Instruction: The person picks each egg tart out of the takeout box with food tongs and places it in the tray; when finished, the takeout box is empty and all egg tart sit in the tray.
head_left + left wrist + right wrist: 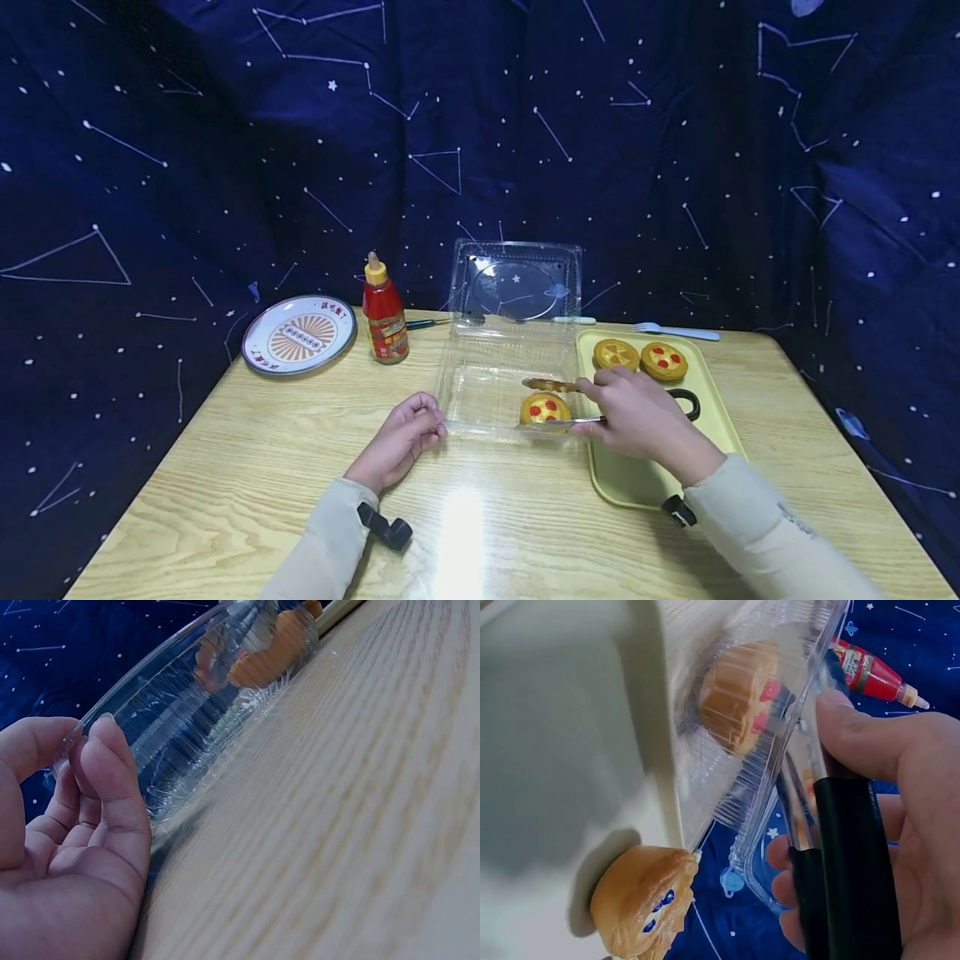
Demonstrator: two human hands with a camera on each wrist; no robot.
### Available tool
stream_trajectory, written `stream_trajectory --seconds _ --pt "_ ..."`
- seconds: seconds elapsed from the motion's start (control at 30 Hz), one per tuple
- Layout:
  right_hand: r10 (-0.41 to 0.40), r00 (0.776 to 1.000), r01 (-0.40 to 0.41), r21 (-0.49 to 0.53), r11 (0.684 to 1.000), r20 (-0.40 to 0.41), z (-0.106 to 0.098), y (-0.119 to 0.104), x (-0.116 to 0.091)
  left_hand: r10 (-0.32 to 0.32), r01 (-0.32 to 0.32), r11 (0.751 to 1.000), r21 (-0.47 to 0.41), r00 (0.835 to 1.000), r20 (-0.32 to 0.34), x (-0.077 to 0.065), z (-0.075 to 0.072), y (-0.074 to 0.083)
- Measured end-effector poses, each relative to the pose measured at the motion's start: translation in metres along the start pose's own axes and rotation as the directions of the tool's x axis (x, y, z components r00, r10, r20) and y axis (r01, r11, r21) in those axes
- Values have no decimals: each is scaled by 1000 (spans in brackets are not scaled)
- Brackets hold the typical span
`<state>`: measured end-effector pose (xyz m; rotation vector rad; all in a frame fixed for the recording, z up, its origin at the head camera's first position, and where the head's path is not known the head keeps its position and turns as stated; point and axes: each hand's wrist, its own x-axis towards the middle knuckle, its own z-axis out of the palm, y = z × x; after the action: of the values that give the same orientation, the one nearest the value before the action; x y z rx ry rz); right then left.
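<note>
My left hand [401, 437] pinches the near left rim of a clear plastic clamshell container [172, 742], whose lid [517, 283] stands raised at the back. In my right hand [637, 417] I hold metal tongs with black handles [859, 862]. A toy tart with red dots [545, 408] sits in the container's near right part, seen through its wall in the right wrist view. The tongs' two arms reach to either side of this tart; whether they touch it I cannot tell. A blue-dotted tart [645, 900] shows on the tray in the right wrist view.
On the right lies a yellow tray [626, 483] bearing a plain tart [617, 354] and another red-dotted tart [664, 361]. A blue fork [677, 332] lies behind it. A red sauce bottle [386, 317] and a white plate [300, 335] stand back left.
</note>
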<state>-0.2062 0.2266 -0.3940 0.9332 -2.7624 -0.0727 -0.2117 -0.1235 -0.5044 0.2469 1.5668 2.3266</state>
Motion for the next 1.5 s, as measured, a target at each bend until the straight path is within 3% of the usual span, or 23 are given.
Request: stream_trajectory --seconds 0.73,1.13,1.5 --pt "78 986 -78 -3 997 144 0 -8 11 5 -5 1000 -11 1000 -2 2 3 -4" --pt "101 995 -99 103 990 -12 11 -5 2 12 -12 1000 4 1000 -4 1 -1 -3" --pt "165 974 -141 158 977 -154 -3 1 -9 2 -2 1000 -3 1000 -17 2 0 -1"
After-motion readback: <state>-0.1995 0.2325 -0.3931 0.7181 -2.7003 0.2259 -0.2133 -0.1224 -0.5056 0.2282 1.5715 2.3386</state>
